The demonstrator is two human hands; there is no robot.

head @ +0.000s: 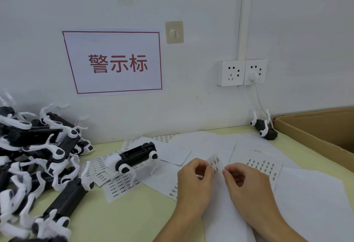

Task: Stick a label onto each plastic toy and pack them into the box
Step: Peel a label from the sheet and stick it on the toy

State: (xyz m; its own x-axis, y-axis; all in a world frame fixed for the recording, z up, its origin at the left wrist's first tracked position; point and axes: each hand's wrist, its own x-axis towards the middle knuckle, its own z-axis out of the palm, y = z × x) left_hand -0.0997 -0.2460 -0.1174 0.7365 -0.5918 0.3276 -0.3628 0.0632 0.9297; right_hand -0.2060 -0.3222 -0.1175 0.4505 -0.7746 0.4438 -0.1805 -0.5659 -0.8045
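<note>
toys [38,157], heap: black-and-white plastic dog figures piled at the left edge of the surface [134,213], legs tangled; whether any carry labels cannot be told.

toy, single [132,159]: stands upright just right of the heap, on top of printed label sheets [113,182], near the left hand but apart from it. likely next to be labelled.

wall sign [115,62]: white sheet, red border, red characters, above the standing toy.

left hand [193,182]: fingers curled, thumb and forefinger pinching the left edge of a small label strip [214,163].

label strip: held up off the surface between both hands, a few printed labels visible on it.

right hand [243,182]: fingers curled, fingertips [227,169] pinching at the strip's right edge, apparently working a label loose; whether one has lifted is too small to tell.

loose white backing sheets [210,142]: spread under and behind the hands, one further sheet of dark labels [262,167] just right of them.

wall sockets [241,72]: one with a white plug and cable.

toy, lying on its back [265,126]: far side, beside the box.

box [314,128]: cardboard, open, right edge; contents hidden.

handling note: step judged as peeling one label. hold the strip steady with the left hand, lift a corner with a nail, peel slowly so the label does not curl or stick to the fingers, touch only its edge, then press it flat on the standing toy.
</note>
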